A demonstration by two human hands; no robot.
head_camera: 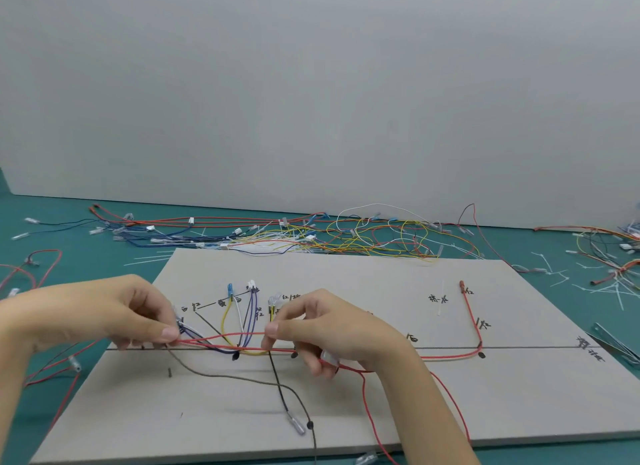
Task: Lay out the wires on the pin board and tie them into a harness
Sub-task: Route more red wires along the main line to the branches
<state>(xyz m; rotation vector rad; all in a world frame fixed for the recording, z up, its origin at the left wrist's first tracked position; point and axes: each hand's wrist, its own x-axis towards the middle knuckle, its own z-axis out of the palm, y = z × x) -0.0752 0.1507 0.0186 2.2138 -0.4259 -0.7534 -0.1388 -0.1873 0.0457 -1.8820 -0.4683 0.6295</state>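
Red wire point(221, 338) stretched btwn our hands over the grey pin board point(381, 291): left hand point(104, 319) and right hand point(329, 329) each pinch it w/ thumb & fingers. Loose wires point(346, 236) lie behind on the surface point(52, 232).

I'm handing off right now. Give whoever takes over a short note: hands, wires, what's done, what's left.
Left hand and right hand each pinch the same red wire, stretched between them over the pin board.
Laid already: yellow wire, white wire, blue wires, and a long red wire bent up at the right-hand pin.
A brown wire and a black wire trail toward the near edge.
No ties visible on the bundle; one cable tie lies on the board.
Left: seat the held red wire, add the rest, tie.
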